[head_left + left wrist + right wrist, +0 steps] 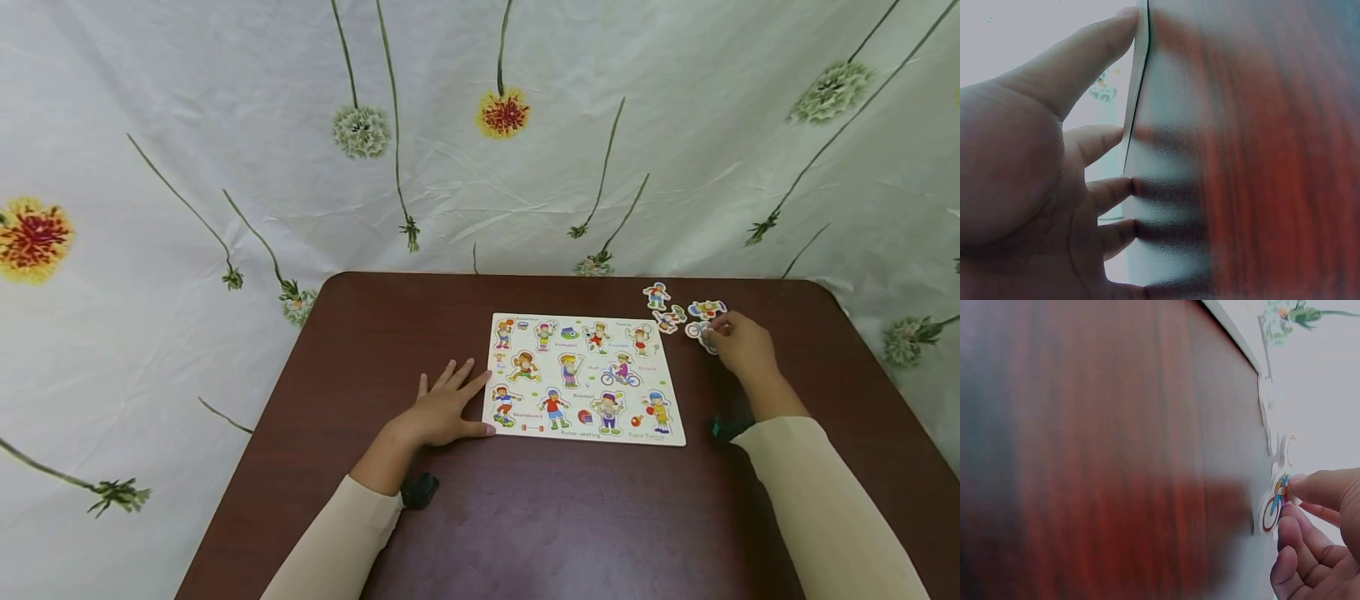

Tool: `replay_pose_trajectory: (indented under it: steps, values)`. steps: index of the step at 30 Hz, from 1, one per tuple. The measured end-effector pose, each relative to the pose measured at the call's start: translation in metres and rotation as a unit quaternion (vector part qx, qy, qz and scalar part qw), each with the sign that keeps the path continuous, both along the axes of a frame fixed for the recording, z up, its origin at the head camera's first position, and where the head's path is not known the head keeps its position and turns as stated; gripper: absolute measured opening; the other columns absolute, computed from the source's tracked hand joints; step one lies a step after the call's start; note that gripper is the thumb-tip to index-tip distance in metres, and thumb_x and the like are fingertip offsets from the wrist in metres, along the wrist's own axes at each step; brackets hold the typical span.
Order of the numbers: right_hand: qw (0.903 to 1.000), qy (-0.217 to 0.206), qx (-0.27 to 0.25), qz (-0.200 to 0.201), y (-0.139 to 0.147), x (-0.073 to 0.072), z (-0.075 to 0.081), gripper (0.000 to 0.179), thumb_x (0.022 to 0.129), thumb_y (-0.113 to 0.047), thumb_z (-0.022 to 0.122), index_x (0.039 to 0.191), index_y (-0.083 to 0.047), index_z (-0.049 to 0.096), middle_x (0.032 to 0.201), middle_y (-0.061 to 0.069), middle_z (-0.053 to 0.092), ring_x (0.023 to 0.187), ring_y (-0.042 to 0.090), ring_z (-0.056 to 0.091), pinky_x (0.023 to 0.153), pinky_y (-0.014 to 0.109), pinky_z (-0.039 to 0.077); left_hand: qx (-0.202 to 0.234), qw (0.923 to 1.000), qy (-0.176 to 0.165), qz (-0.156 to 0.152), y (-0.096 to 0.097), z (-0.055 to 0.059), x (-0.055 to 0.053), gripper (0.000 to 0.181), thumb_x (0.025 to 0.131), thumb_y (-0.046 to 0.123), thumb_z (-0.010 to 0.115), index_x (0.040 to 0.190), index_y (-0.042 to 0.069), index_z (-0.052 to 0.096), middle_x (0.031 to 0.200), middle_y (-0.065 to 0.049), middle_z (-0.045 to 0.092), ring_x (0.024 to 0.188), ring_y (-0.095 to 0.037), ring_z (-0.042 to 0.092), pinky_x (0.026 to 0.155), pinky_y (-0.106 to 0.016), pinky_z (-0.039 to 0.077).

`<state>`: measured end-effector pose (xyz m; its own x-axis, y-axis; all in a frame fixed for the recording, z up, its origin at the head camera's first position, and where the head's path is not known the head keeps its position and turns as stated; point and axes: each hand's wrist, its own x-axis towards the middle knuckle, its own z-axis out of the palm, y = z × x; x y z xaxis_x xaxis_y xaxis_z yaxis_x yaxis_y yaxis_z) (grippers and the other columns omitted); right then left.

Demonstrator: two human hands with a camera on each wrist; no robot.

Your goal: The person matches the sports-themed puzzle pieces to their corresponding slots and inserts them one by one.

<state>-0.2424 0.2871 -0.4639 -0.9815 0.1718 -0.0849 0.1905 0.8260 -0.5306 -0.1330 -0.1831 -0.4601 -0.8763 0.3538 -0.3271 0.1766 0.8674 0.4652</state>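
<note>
A white puzzle board [543, 387] printed with children at sports lies on the table. My left hand [442, 408] is spread flat at its left side, thumb and index fingertip against the edge; the left wrist view shows the thumb [1097, 56] at that edge as well. To the right of the board, my right hand [746, 346] pinches a bicycle puzzle piece [694, 330] between thumb and fingers. In the right wrist view the bicycle piece [1270, 512] stands tilted, one wheel low, with the fingers covering part of it.
Loose figure pieces lie by the board's upper right corner: one piece [657, 296] at the back, another [665, 322] overlapping the corner, and a third [707, 310] just behind the bicycle piece. The dark brown table [585, 517] ends at a flowered cloth [450, 183].
</note>
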Motion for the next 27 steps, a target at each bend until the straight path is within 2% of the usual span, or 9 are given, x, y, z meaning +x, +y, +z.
replay_pose_trajectory:
  steps: [11, 17, 27]
  values:
    - [0.9975, 0.049, -0.049, 0.014, -0.024, 0.021, 0.003, 0.031, 0.102, -0.026, 0.060, 0.117, 0.001, 0.061, 0.106, 0.023, 0.065, 0.088, 0.033, 0.059, 0.066, 0.032, 0.043, -0.004, 1.0000, -0.004, 0.001, 0.001, 0.000, 0.000, 0.091, 0.089, 0.055, 0.071, 0.163, 0.029, 0.023, 0.172, -0.008, 0.007, 0.159, -0.036, -0.003, 0.119, -0.072, -0.005]
    - [0.9952, 0.058, -0.071, 0.034, -0.042, 0.034, 0.009, 0.031, 0.102, -0.027, 0.061, 0.118, 0.000, 0.062, 0.107, 0.020, 0.065, 0.093, 0.031, 0.061, 0.067, 0.029, 0.046, -0.006, 1.0000, -0.004, 0.000, 0.001, 0.001, 0.000, 0.091, 0.090, 0.055, 0.071, 0.163, 0.029, 0.023, 0.172, -0.008, 0.006, 0.159, -0.036, -0.003, 0.119, -0.072, -0.005]
    - [0.9901, 0.058, -0.104, 0.074, -0.080, 0.052, 0.016, 0.022, 0.099, -0.021, 0.067, 0.110, -0.002, 0.066, 0.103, 0.018, 0.068, 0.090, 0.027, 0.063, 0.069, 0.026, 0.048, -0.007, 1.0000, -0.006, -0.001, 0.002, 0.002, -0.001, 0.092, 0.090, 0.056, 0.070, 0.163, 0.029, 0.022, 0.172, -0.008, 0.005, 0.159, -0.036, -0.004, 0.119, -0.072, -0.006]
